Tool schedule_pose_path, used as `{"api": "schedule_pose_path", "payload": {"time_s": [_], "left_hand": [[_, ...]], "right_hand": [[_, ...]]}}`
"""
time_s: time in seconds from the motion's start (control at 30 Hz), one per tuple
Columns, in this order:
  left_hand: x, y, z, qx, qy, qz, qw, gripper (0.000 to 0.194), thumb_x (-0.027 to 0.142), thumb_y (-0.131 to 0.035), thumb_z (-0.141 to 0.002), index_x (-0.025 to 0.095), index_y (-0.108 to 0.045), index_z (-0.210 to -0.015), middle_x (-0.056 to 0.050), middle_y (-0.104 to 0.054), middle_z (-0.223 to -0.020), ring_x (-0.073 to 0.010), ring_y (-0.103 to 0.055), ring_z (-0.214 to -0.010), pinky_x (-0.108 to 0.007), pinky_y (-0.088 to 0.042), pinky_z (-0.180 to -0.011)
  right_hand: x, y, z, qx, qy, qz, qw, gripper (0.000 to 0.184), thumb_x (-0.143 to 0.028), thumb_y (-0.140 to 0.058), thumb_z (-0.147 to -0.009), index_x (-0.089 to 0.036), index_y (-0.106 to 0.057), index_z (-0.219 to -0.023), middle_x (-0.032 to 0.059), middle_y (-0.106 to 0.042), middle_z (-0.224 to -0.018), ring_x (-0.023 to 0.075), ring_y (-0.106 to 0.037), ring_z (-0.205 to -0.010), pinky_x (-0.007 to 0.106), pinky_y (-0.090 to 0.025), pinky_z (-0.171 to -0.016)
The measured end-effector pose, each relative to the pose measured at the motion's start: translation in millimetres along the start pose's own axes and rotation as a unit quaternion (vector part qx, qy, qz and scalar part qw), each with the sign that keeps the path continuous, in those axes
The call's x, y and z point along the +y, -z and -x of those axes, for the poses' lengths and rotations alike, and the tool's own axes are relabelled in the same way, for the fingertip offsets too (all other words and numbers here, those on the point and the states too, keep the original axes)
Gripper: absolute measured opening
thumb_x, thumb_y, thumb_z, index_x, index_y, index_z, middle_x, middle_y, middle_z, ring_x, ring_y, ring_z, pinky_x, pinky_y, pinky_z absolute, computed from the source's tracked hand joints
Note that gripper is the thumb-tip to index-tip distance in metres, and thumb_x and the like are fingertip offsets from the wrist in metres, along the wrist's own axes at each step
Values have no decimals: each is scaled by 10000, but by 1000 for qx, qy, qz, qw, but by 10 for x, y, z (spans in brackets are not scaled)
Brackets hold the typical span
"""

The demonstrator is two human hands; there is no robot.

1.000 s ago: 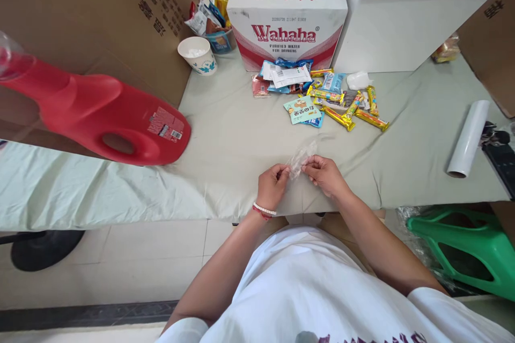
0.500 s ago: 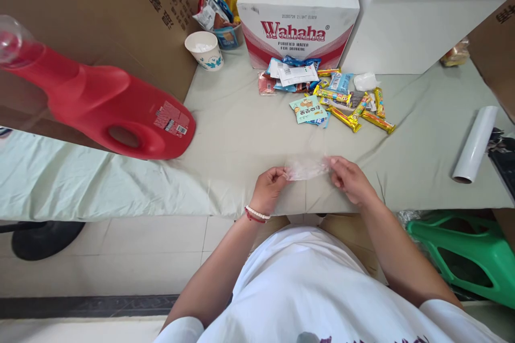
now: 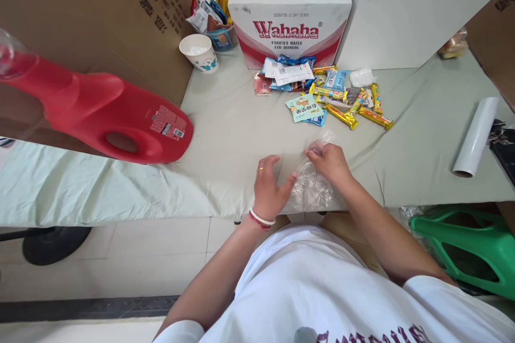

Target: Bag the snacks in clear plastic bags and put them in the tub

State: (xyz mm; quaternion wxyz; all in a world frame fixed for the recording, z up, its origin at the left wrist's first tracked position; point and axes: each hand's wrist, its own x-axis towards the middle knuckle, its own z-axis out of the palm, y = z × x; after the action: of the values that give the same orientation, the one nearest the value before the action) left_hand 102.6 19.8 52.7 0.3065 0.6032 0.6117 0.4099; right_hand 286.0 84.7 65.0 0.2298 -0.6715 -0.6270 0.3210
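A crumpled clear plastic bag (image 3: 311,187) hangs down toward the table's front edge from my right hand (image 3: 328,161), whose thumb and fingers pinch its upper part. My left hand (image 3: 271,185) is beside the bag on the left, fingers spread apart, with the thumb close to the plastic; whether it touches cannot be made out. Beyond both hands lies a loose pile of wrapped snacks: yellow-wrapped bars (image 3: 341,116), a pale green packet (image 3: 304,107), a white packet (image 3: 293,73) and a light blue packet (image 3: 336,80).
Behind the snacks stands a Wahaha carton (image 3: 292,29), with white boxes (image 3: 402,27) to its right. A paper cup (image 3: 200,53) and a tub of packets (image 3: 222,37) are back left. A big red jug (image 3: 120,112) fills the left; a white roll (image 3: 475,136) lies right, above a green stool (image 3: 466,246).
My left hand has let go of the bag and opened. The right hand has moved left and slightly away from me, and the bag, stretched between both hands before, now hangs loosely from it.
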Motion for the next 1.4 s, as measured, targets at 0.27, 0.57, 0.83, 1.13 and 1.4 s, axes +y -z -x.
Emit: {"api": "schedule_pose_path", "payload": {"time_s": [0.27, 0.57, 0.83, 1.13, 1.4], "left_hand": [[-8, -296, -244, -42, 76, -9, 996, 207, 338, -471, -988, 220, -589, -865, 12, -642, -673, -163, -602, -643, -279, -436, -674], [-166, -244, -296, -5, 159, 150, 976, 267, 415, -484, -979, 228, -500, -789, 56, -538, -558, -125, -504, -526, -240, -397, -572], [-179, -242, -361, -36, 196, 229, 953, 248, 404, -484, -967, 232, -453, -790, 86, -503, -580, -100, -482, -369, -230, -330, -420], [-231, -229, -330, -35, 183, 227, 956, 279, 458, -459, -983, 230, -445, -821, 66, -584, -654, -95, -515, -396, -231, -369, -449], [-186, -230, -322, -1, 218, 269, 938, 286, 482, -569, -895, 232, -448, -961, -13, -651, -946, -105, -619, -583, -193, -341, -417]], "right_hand": [[237, -20, 68, -125, -12, -260, 957, 501, -430, -769, -691, -176, -678, -1114, 3, -652, -817, 139, -558, -668, 250, -434, -600], [495, 121, 247, -10, -117, -311, 943, 388, -545, -713, -760, -174, -672, -867, -36, -550, -652, 82, -309, -487, 249, -245, -465], [101, 271, 543, 172, 171, -61, 968, 125, -281, -568, -954, -213, -672, -966, 28, -631, -896, 136, -523, -647, 292, -462, -670], [258, -111, 942, -64, 260, 33, 963, 99, -216, -524, -993, -210, -611, -1041, 64, -604, -940, 205, -593, -843, 327, -493, -722], [339, -136, 1011, -86, 191, -15, 978, 169, -268, -487, -1008, -223, -650, -1015, 66, -632, -939, 191, -607, -803, 324, -488, -723]]}}
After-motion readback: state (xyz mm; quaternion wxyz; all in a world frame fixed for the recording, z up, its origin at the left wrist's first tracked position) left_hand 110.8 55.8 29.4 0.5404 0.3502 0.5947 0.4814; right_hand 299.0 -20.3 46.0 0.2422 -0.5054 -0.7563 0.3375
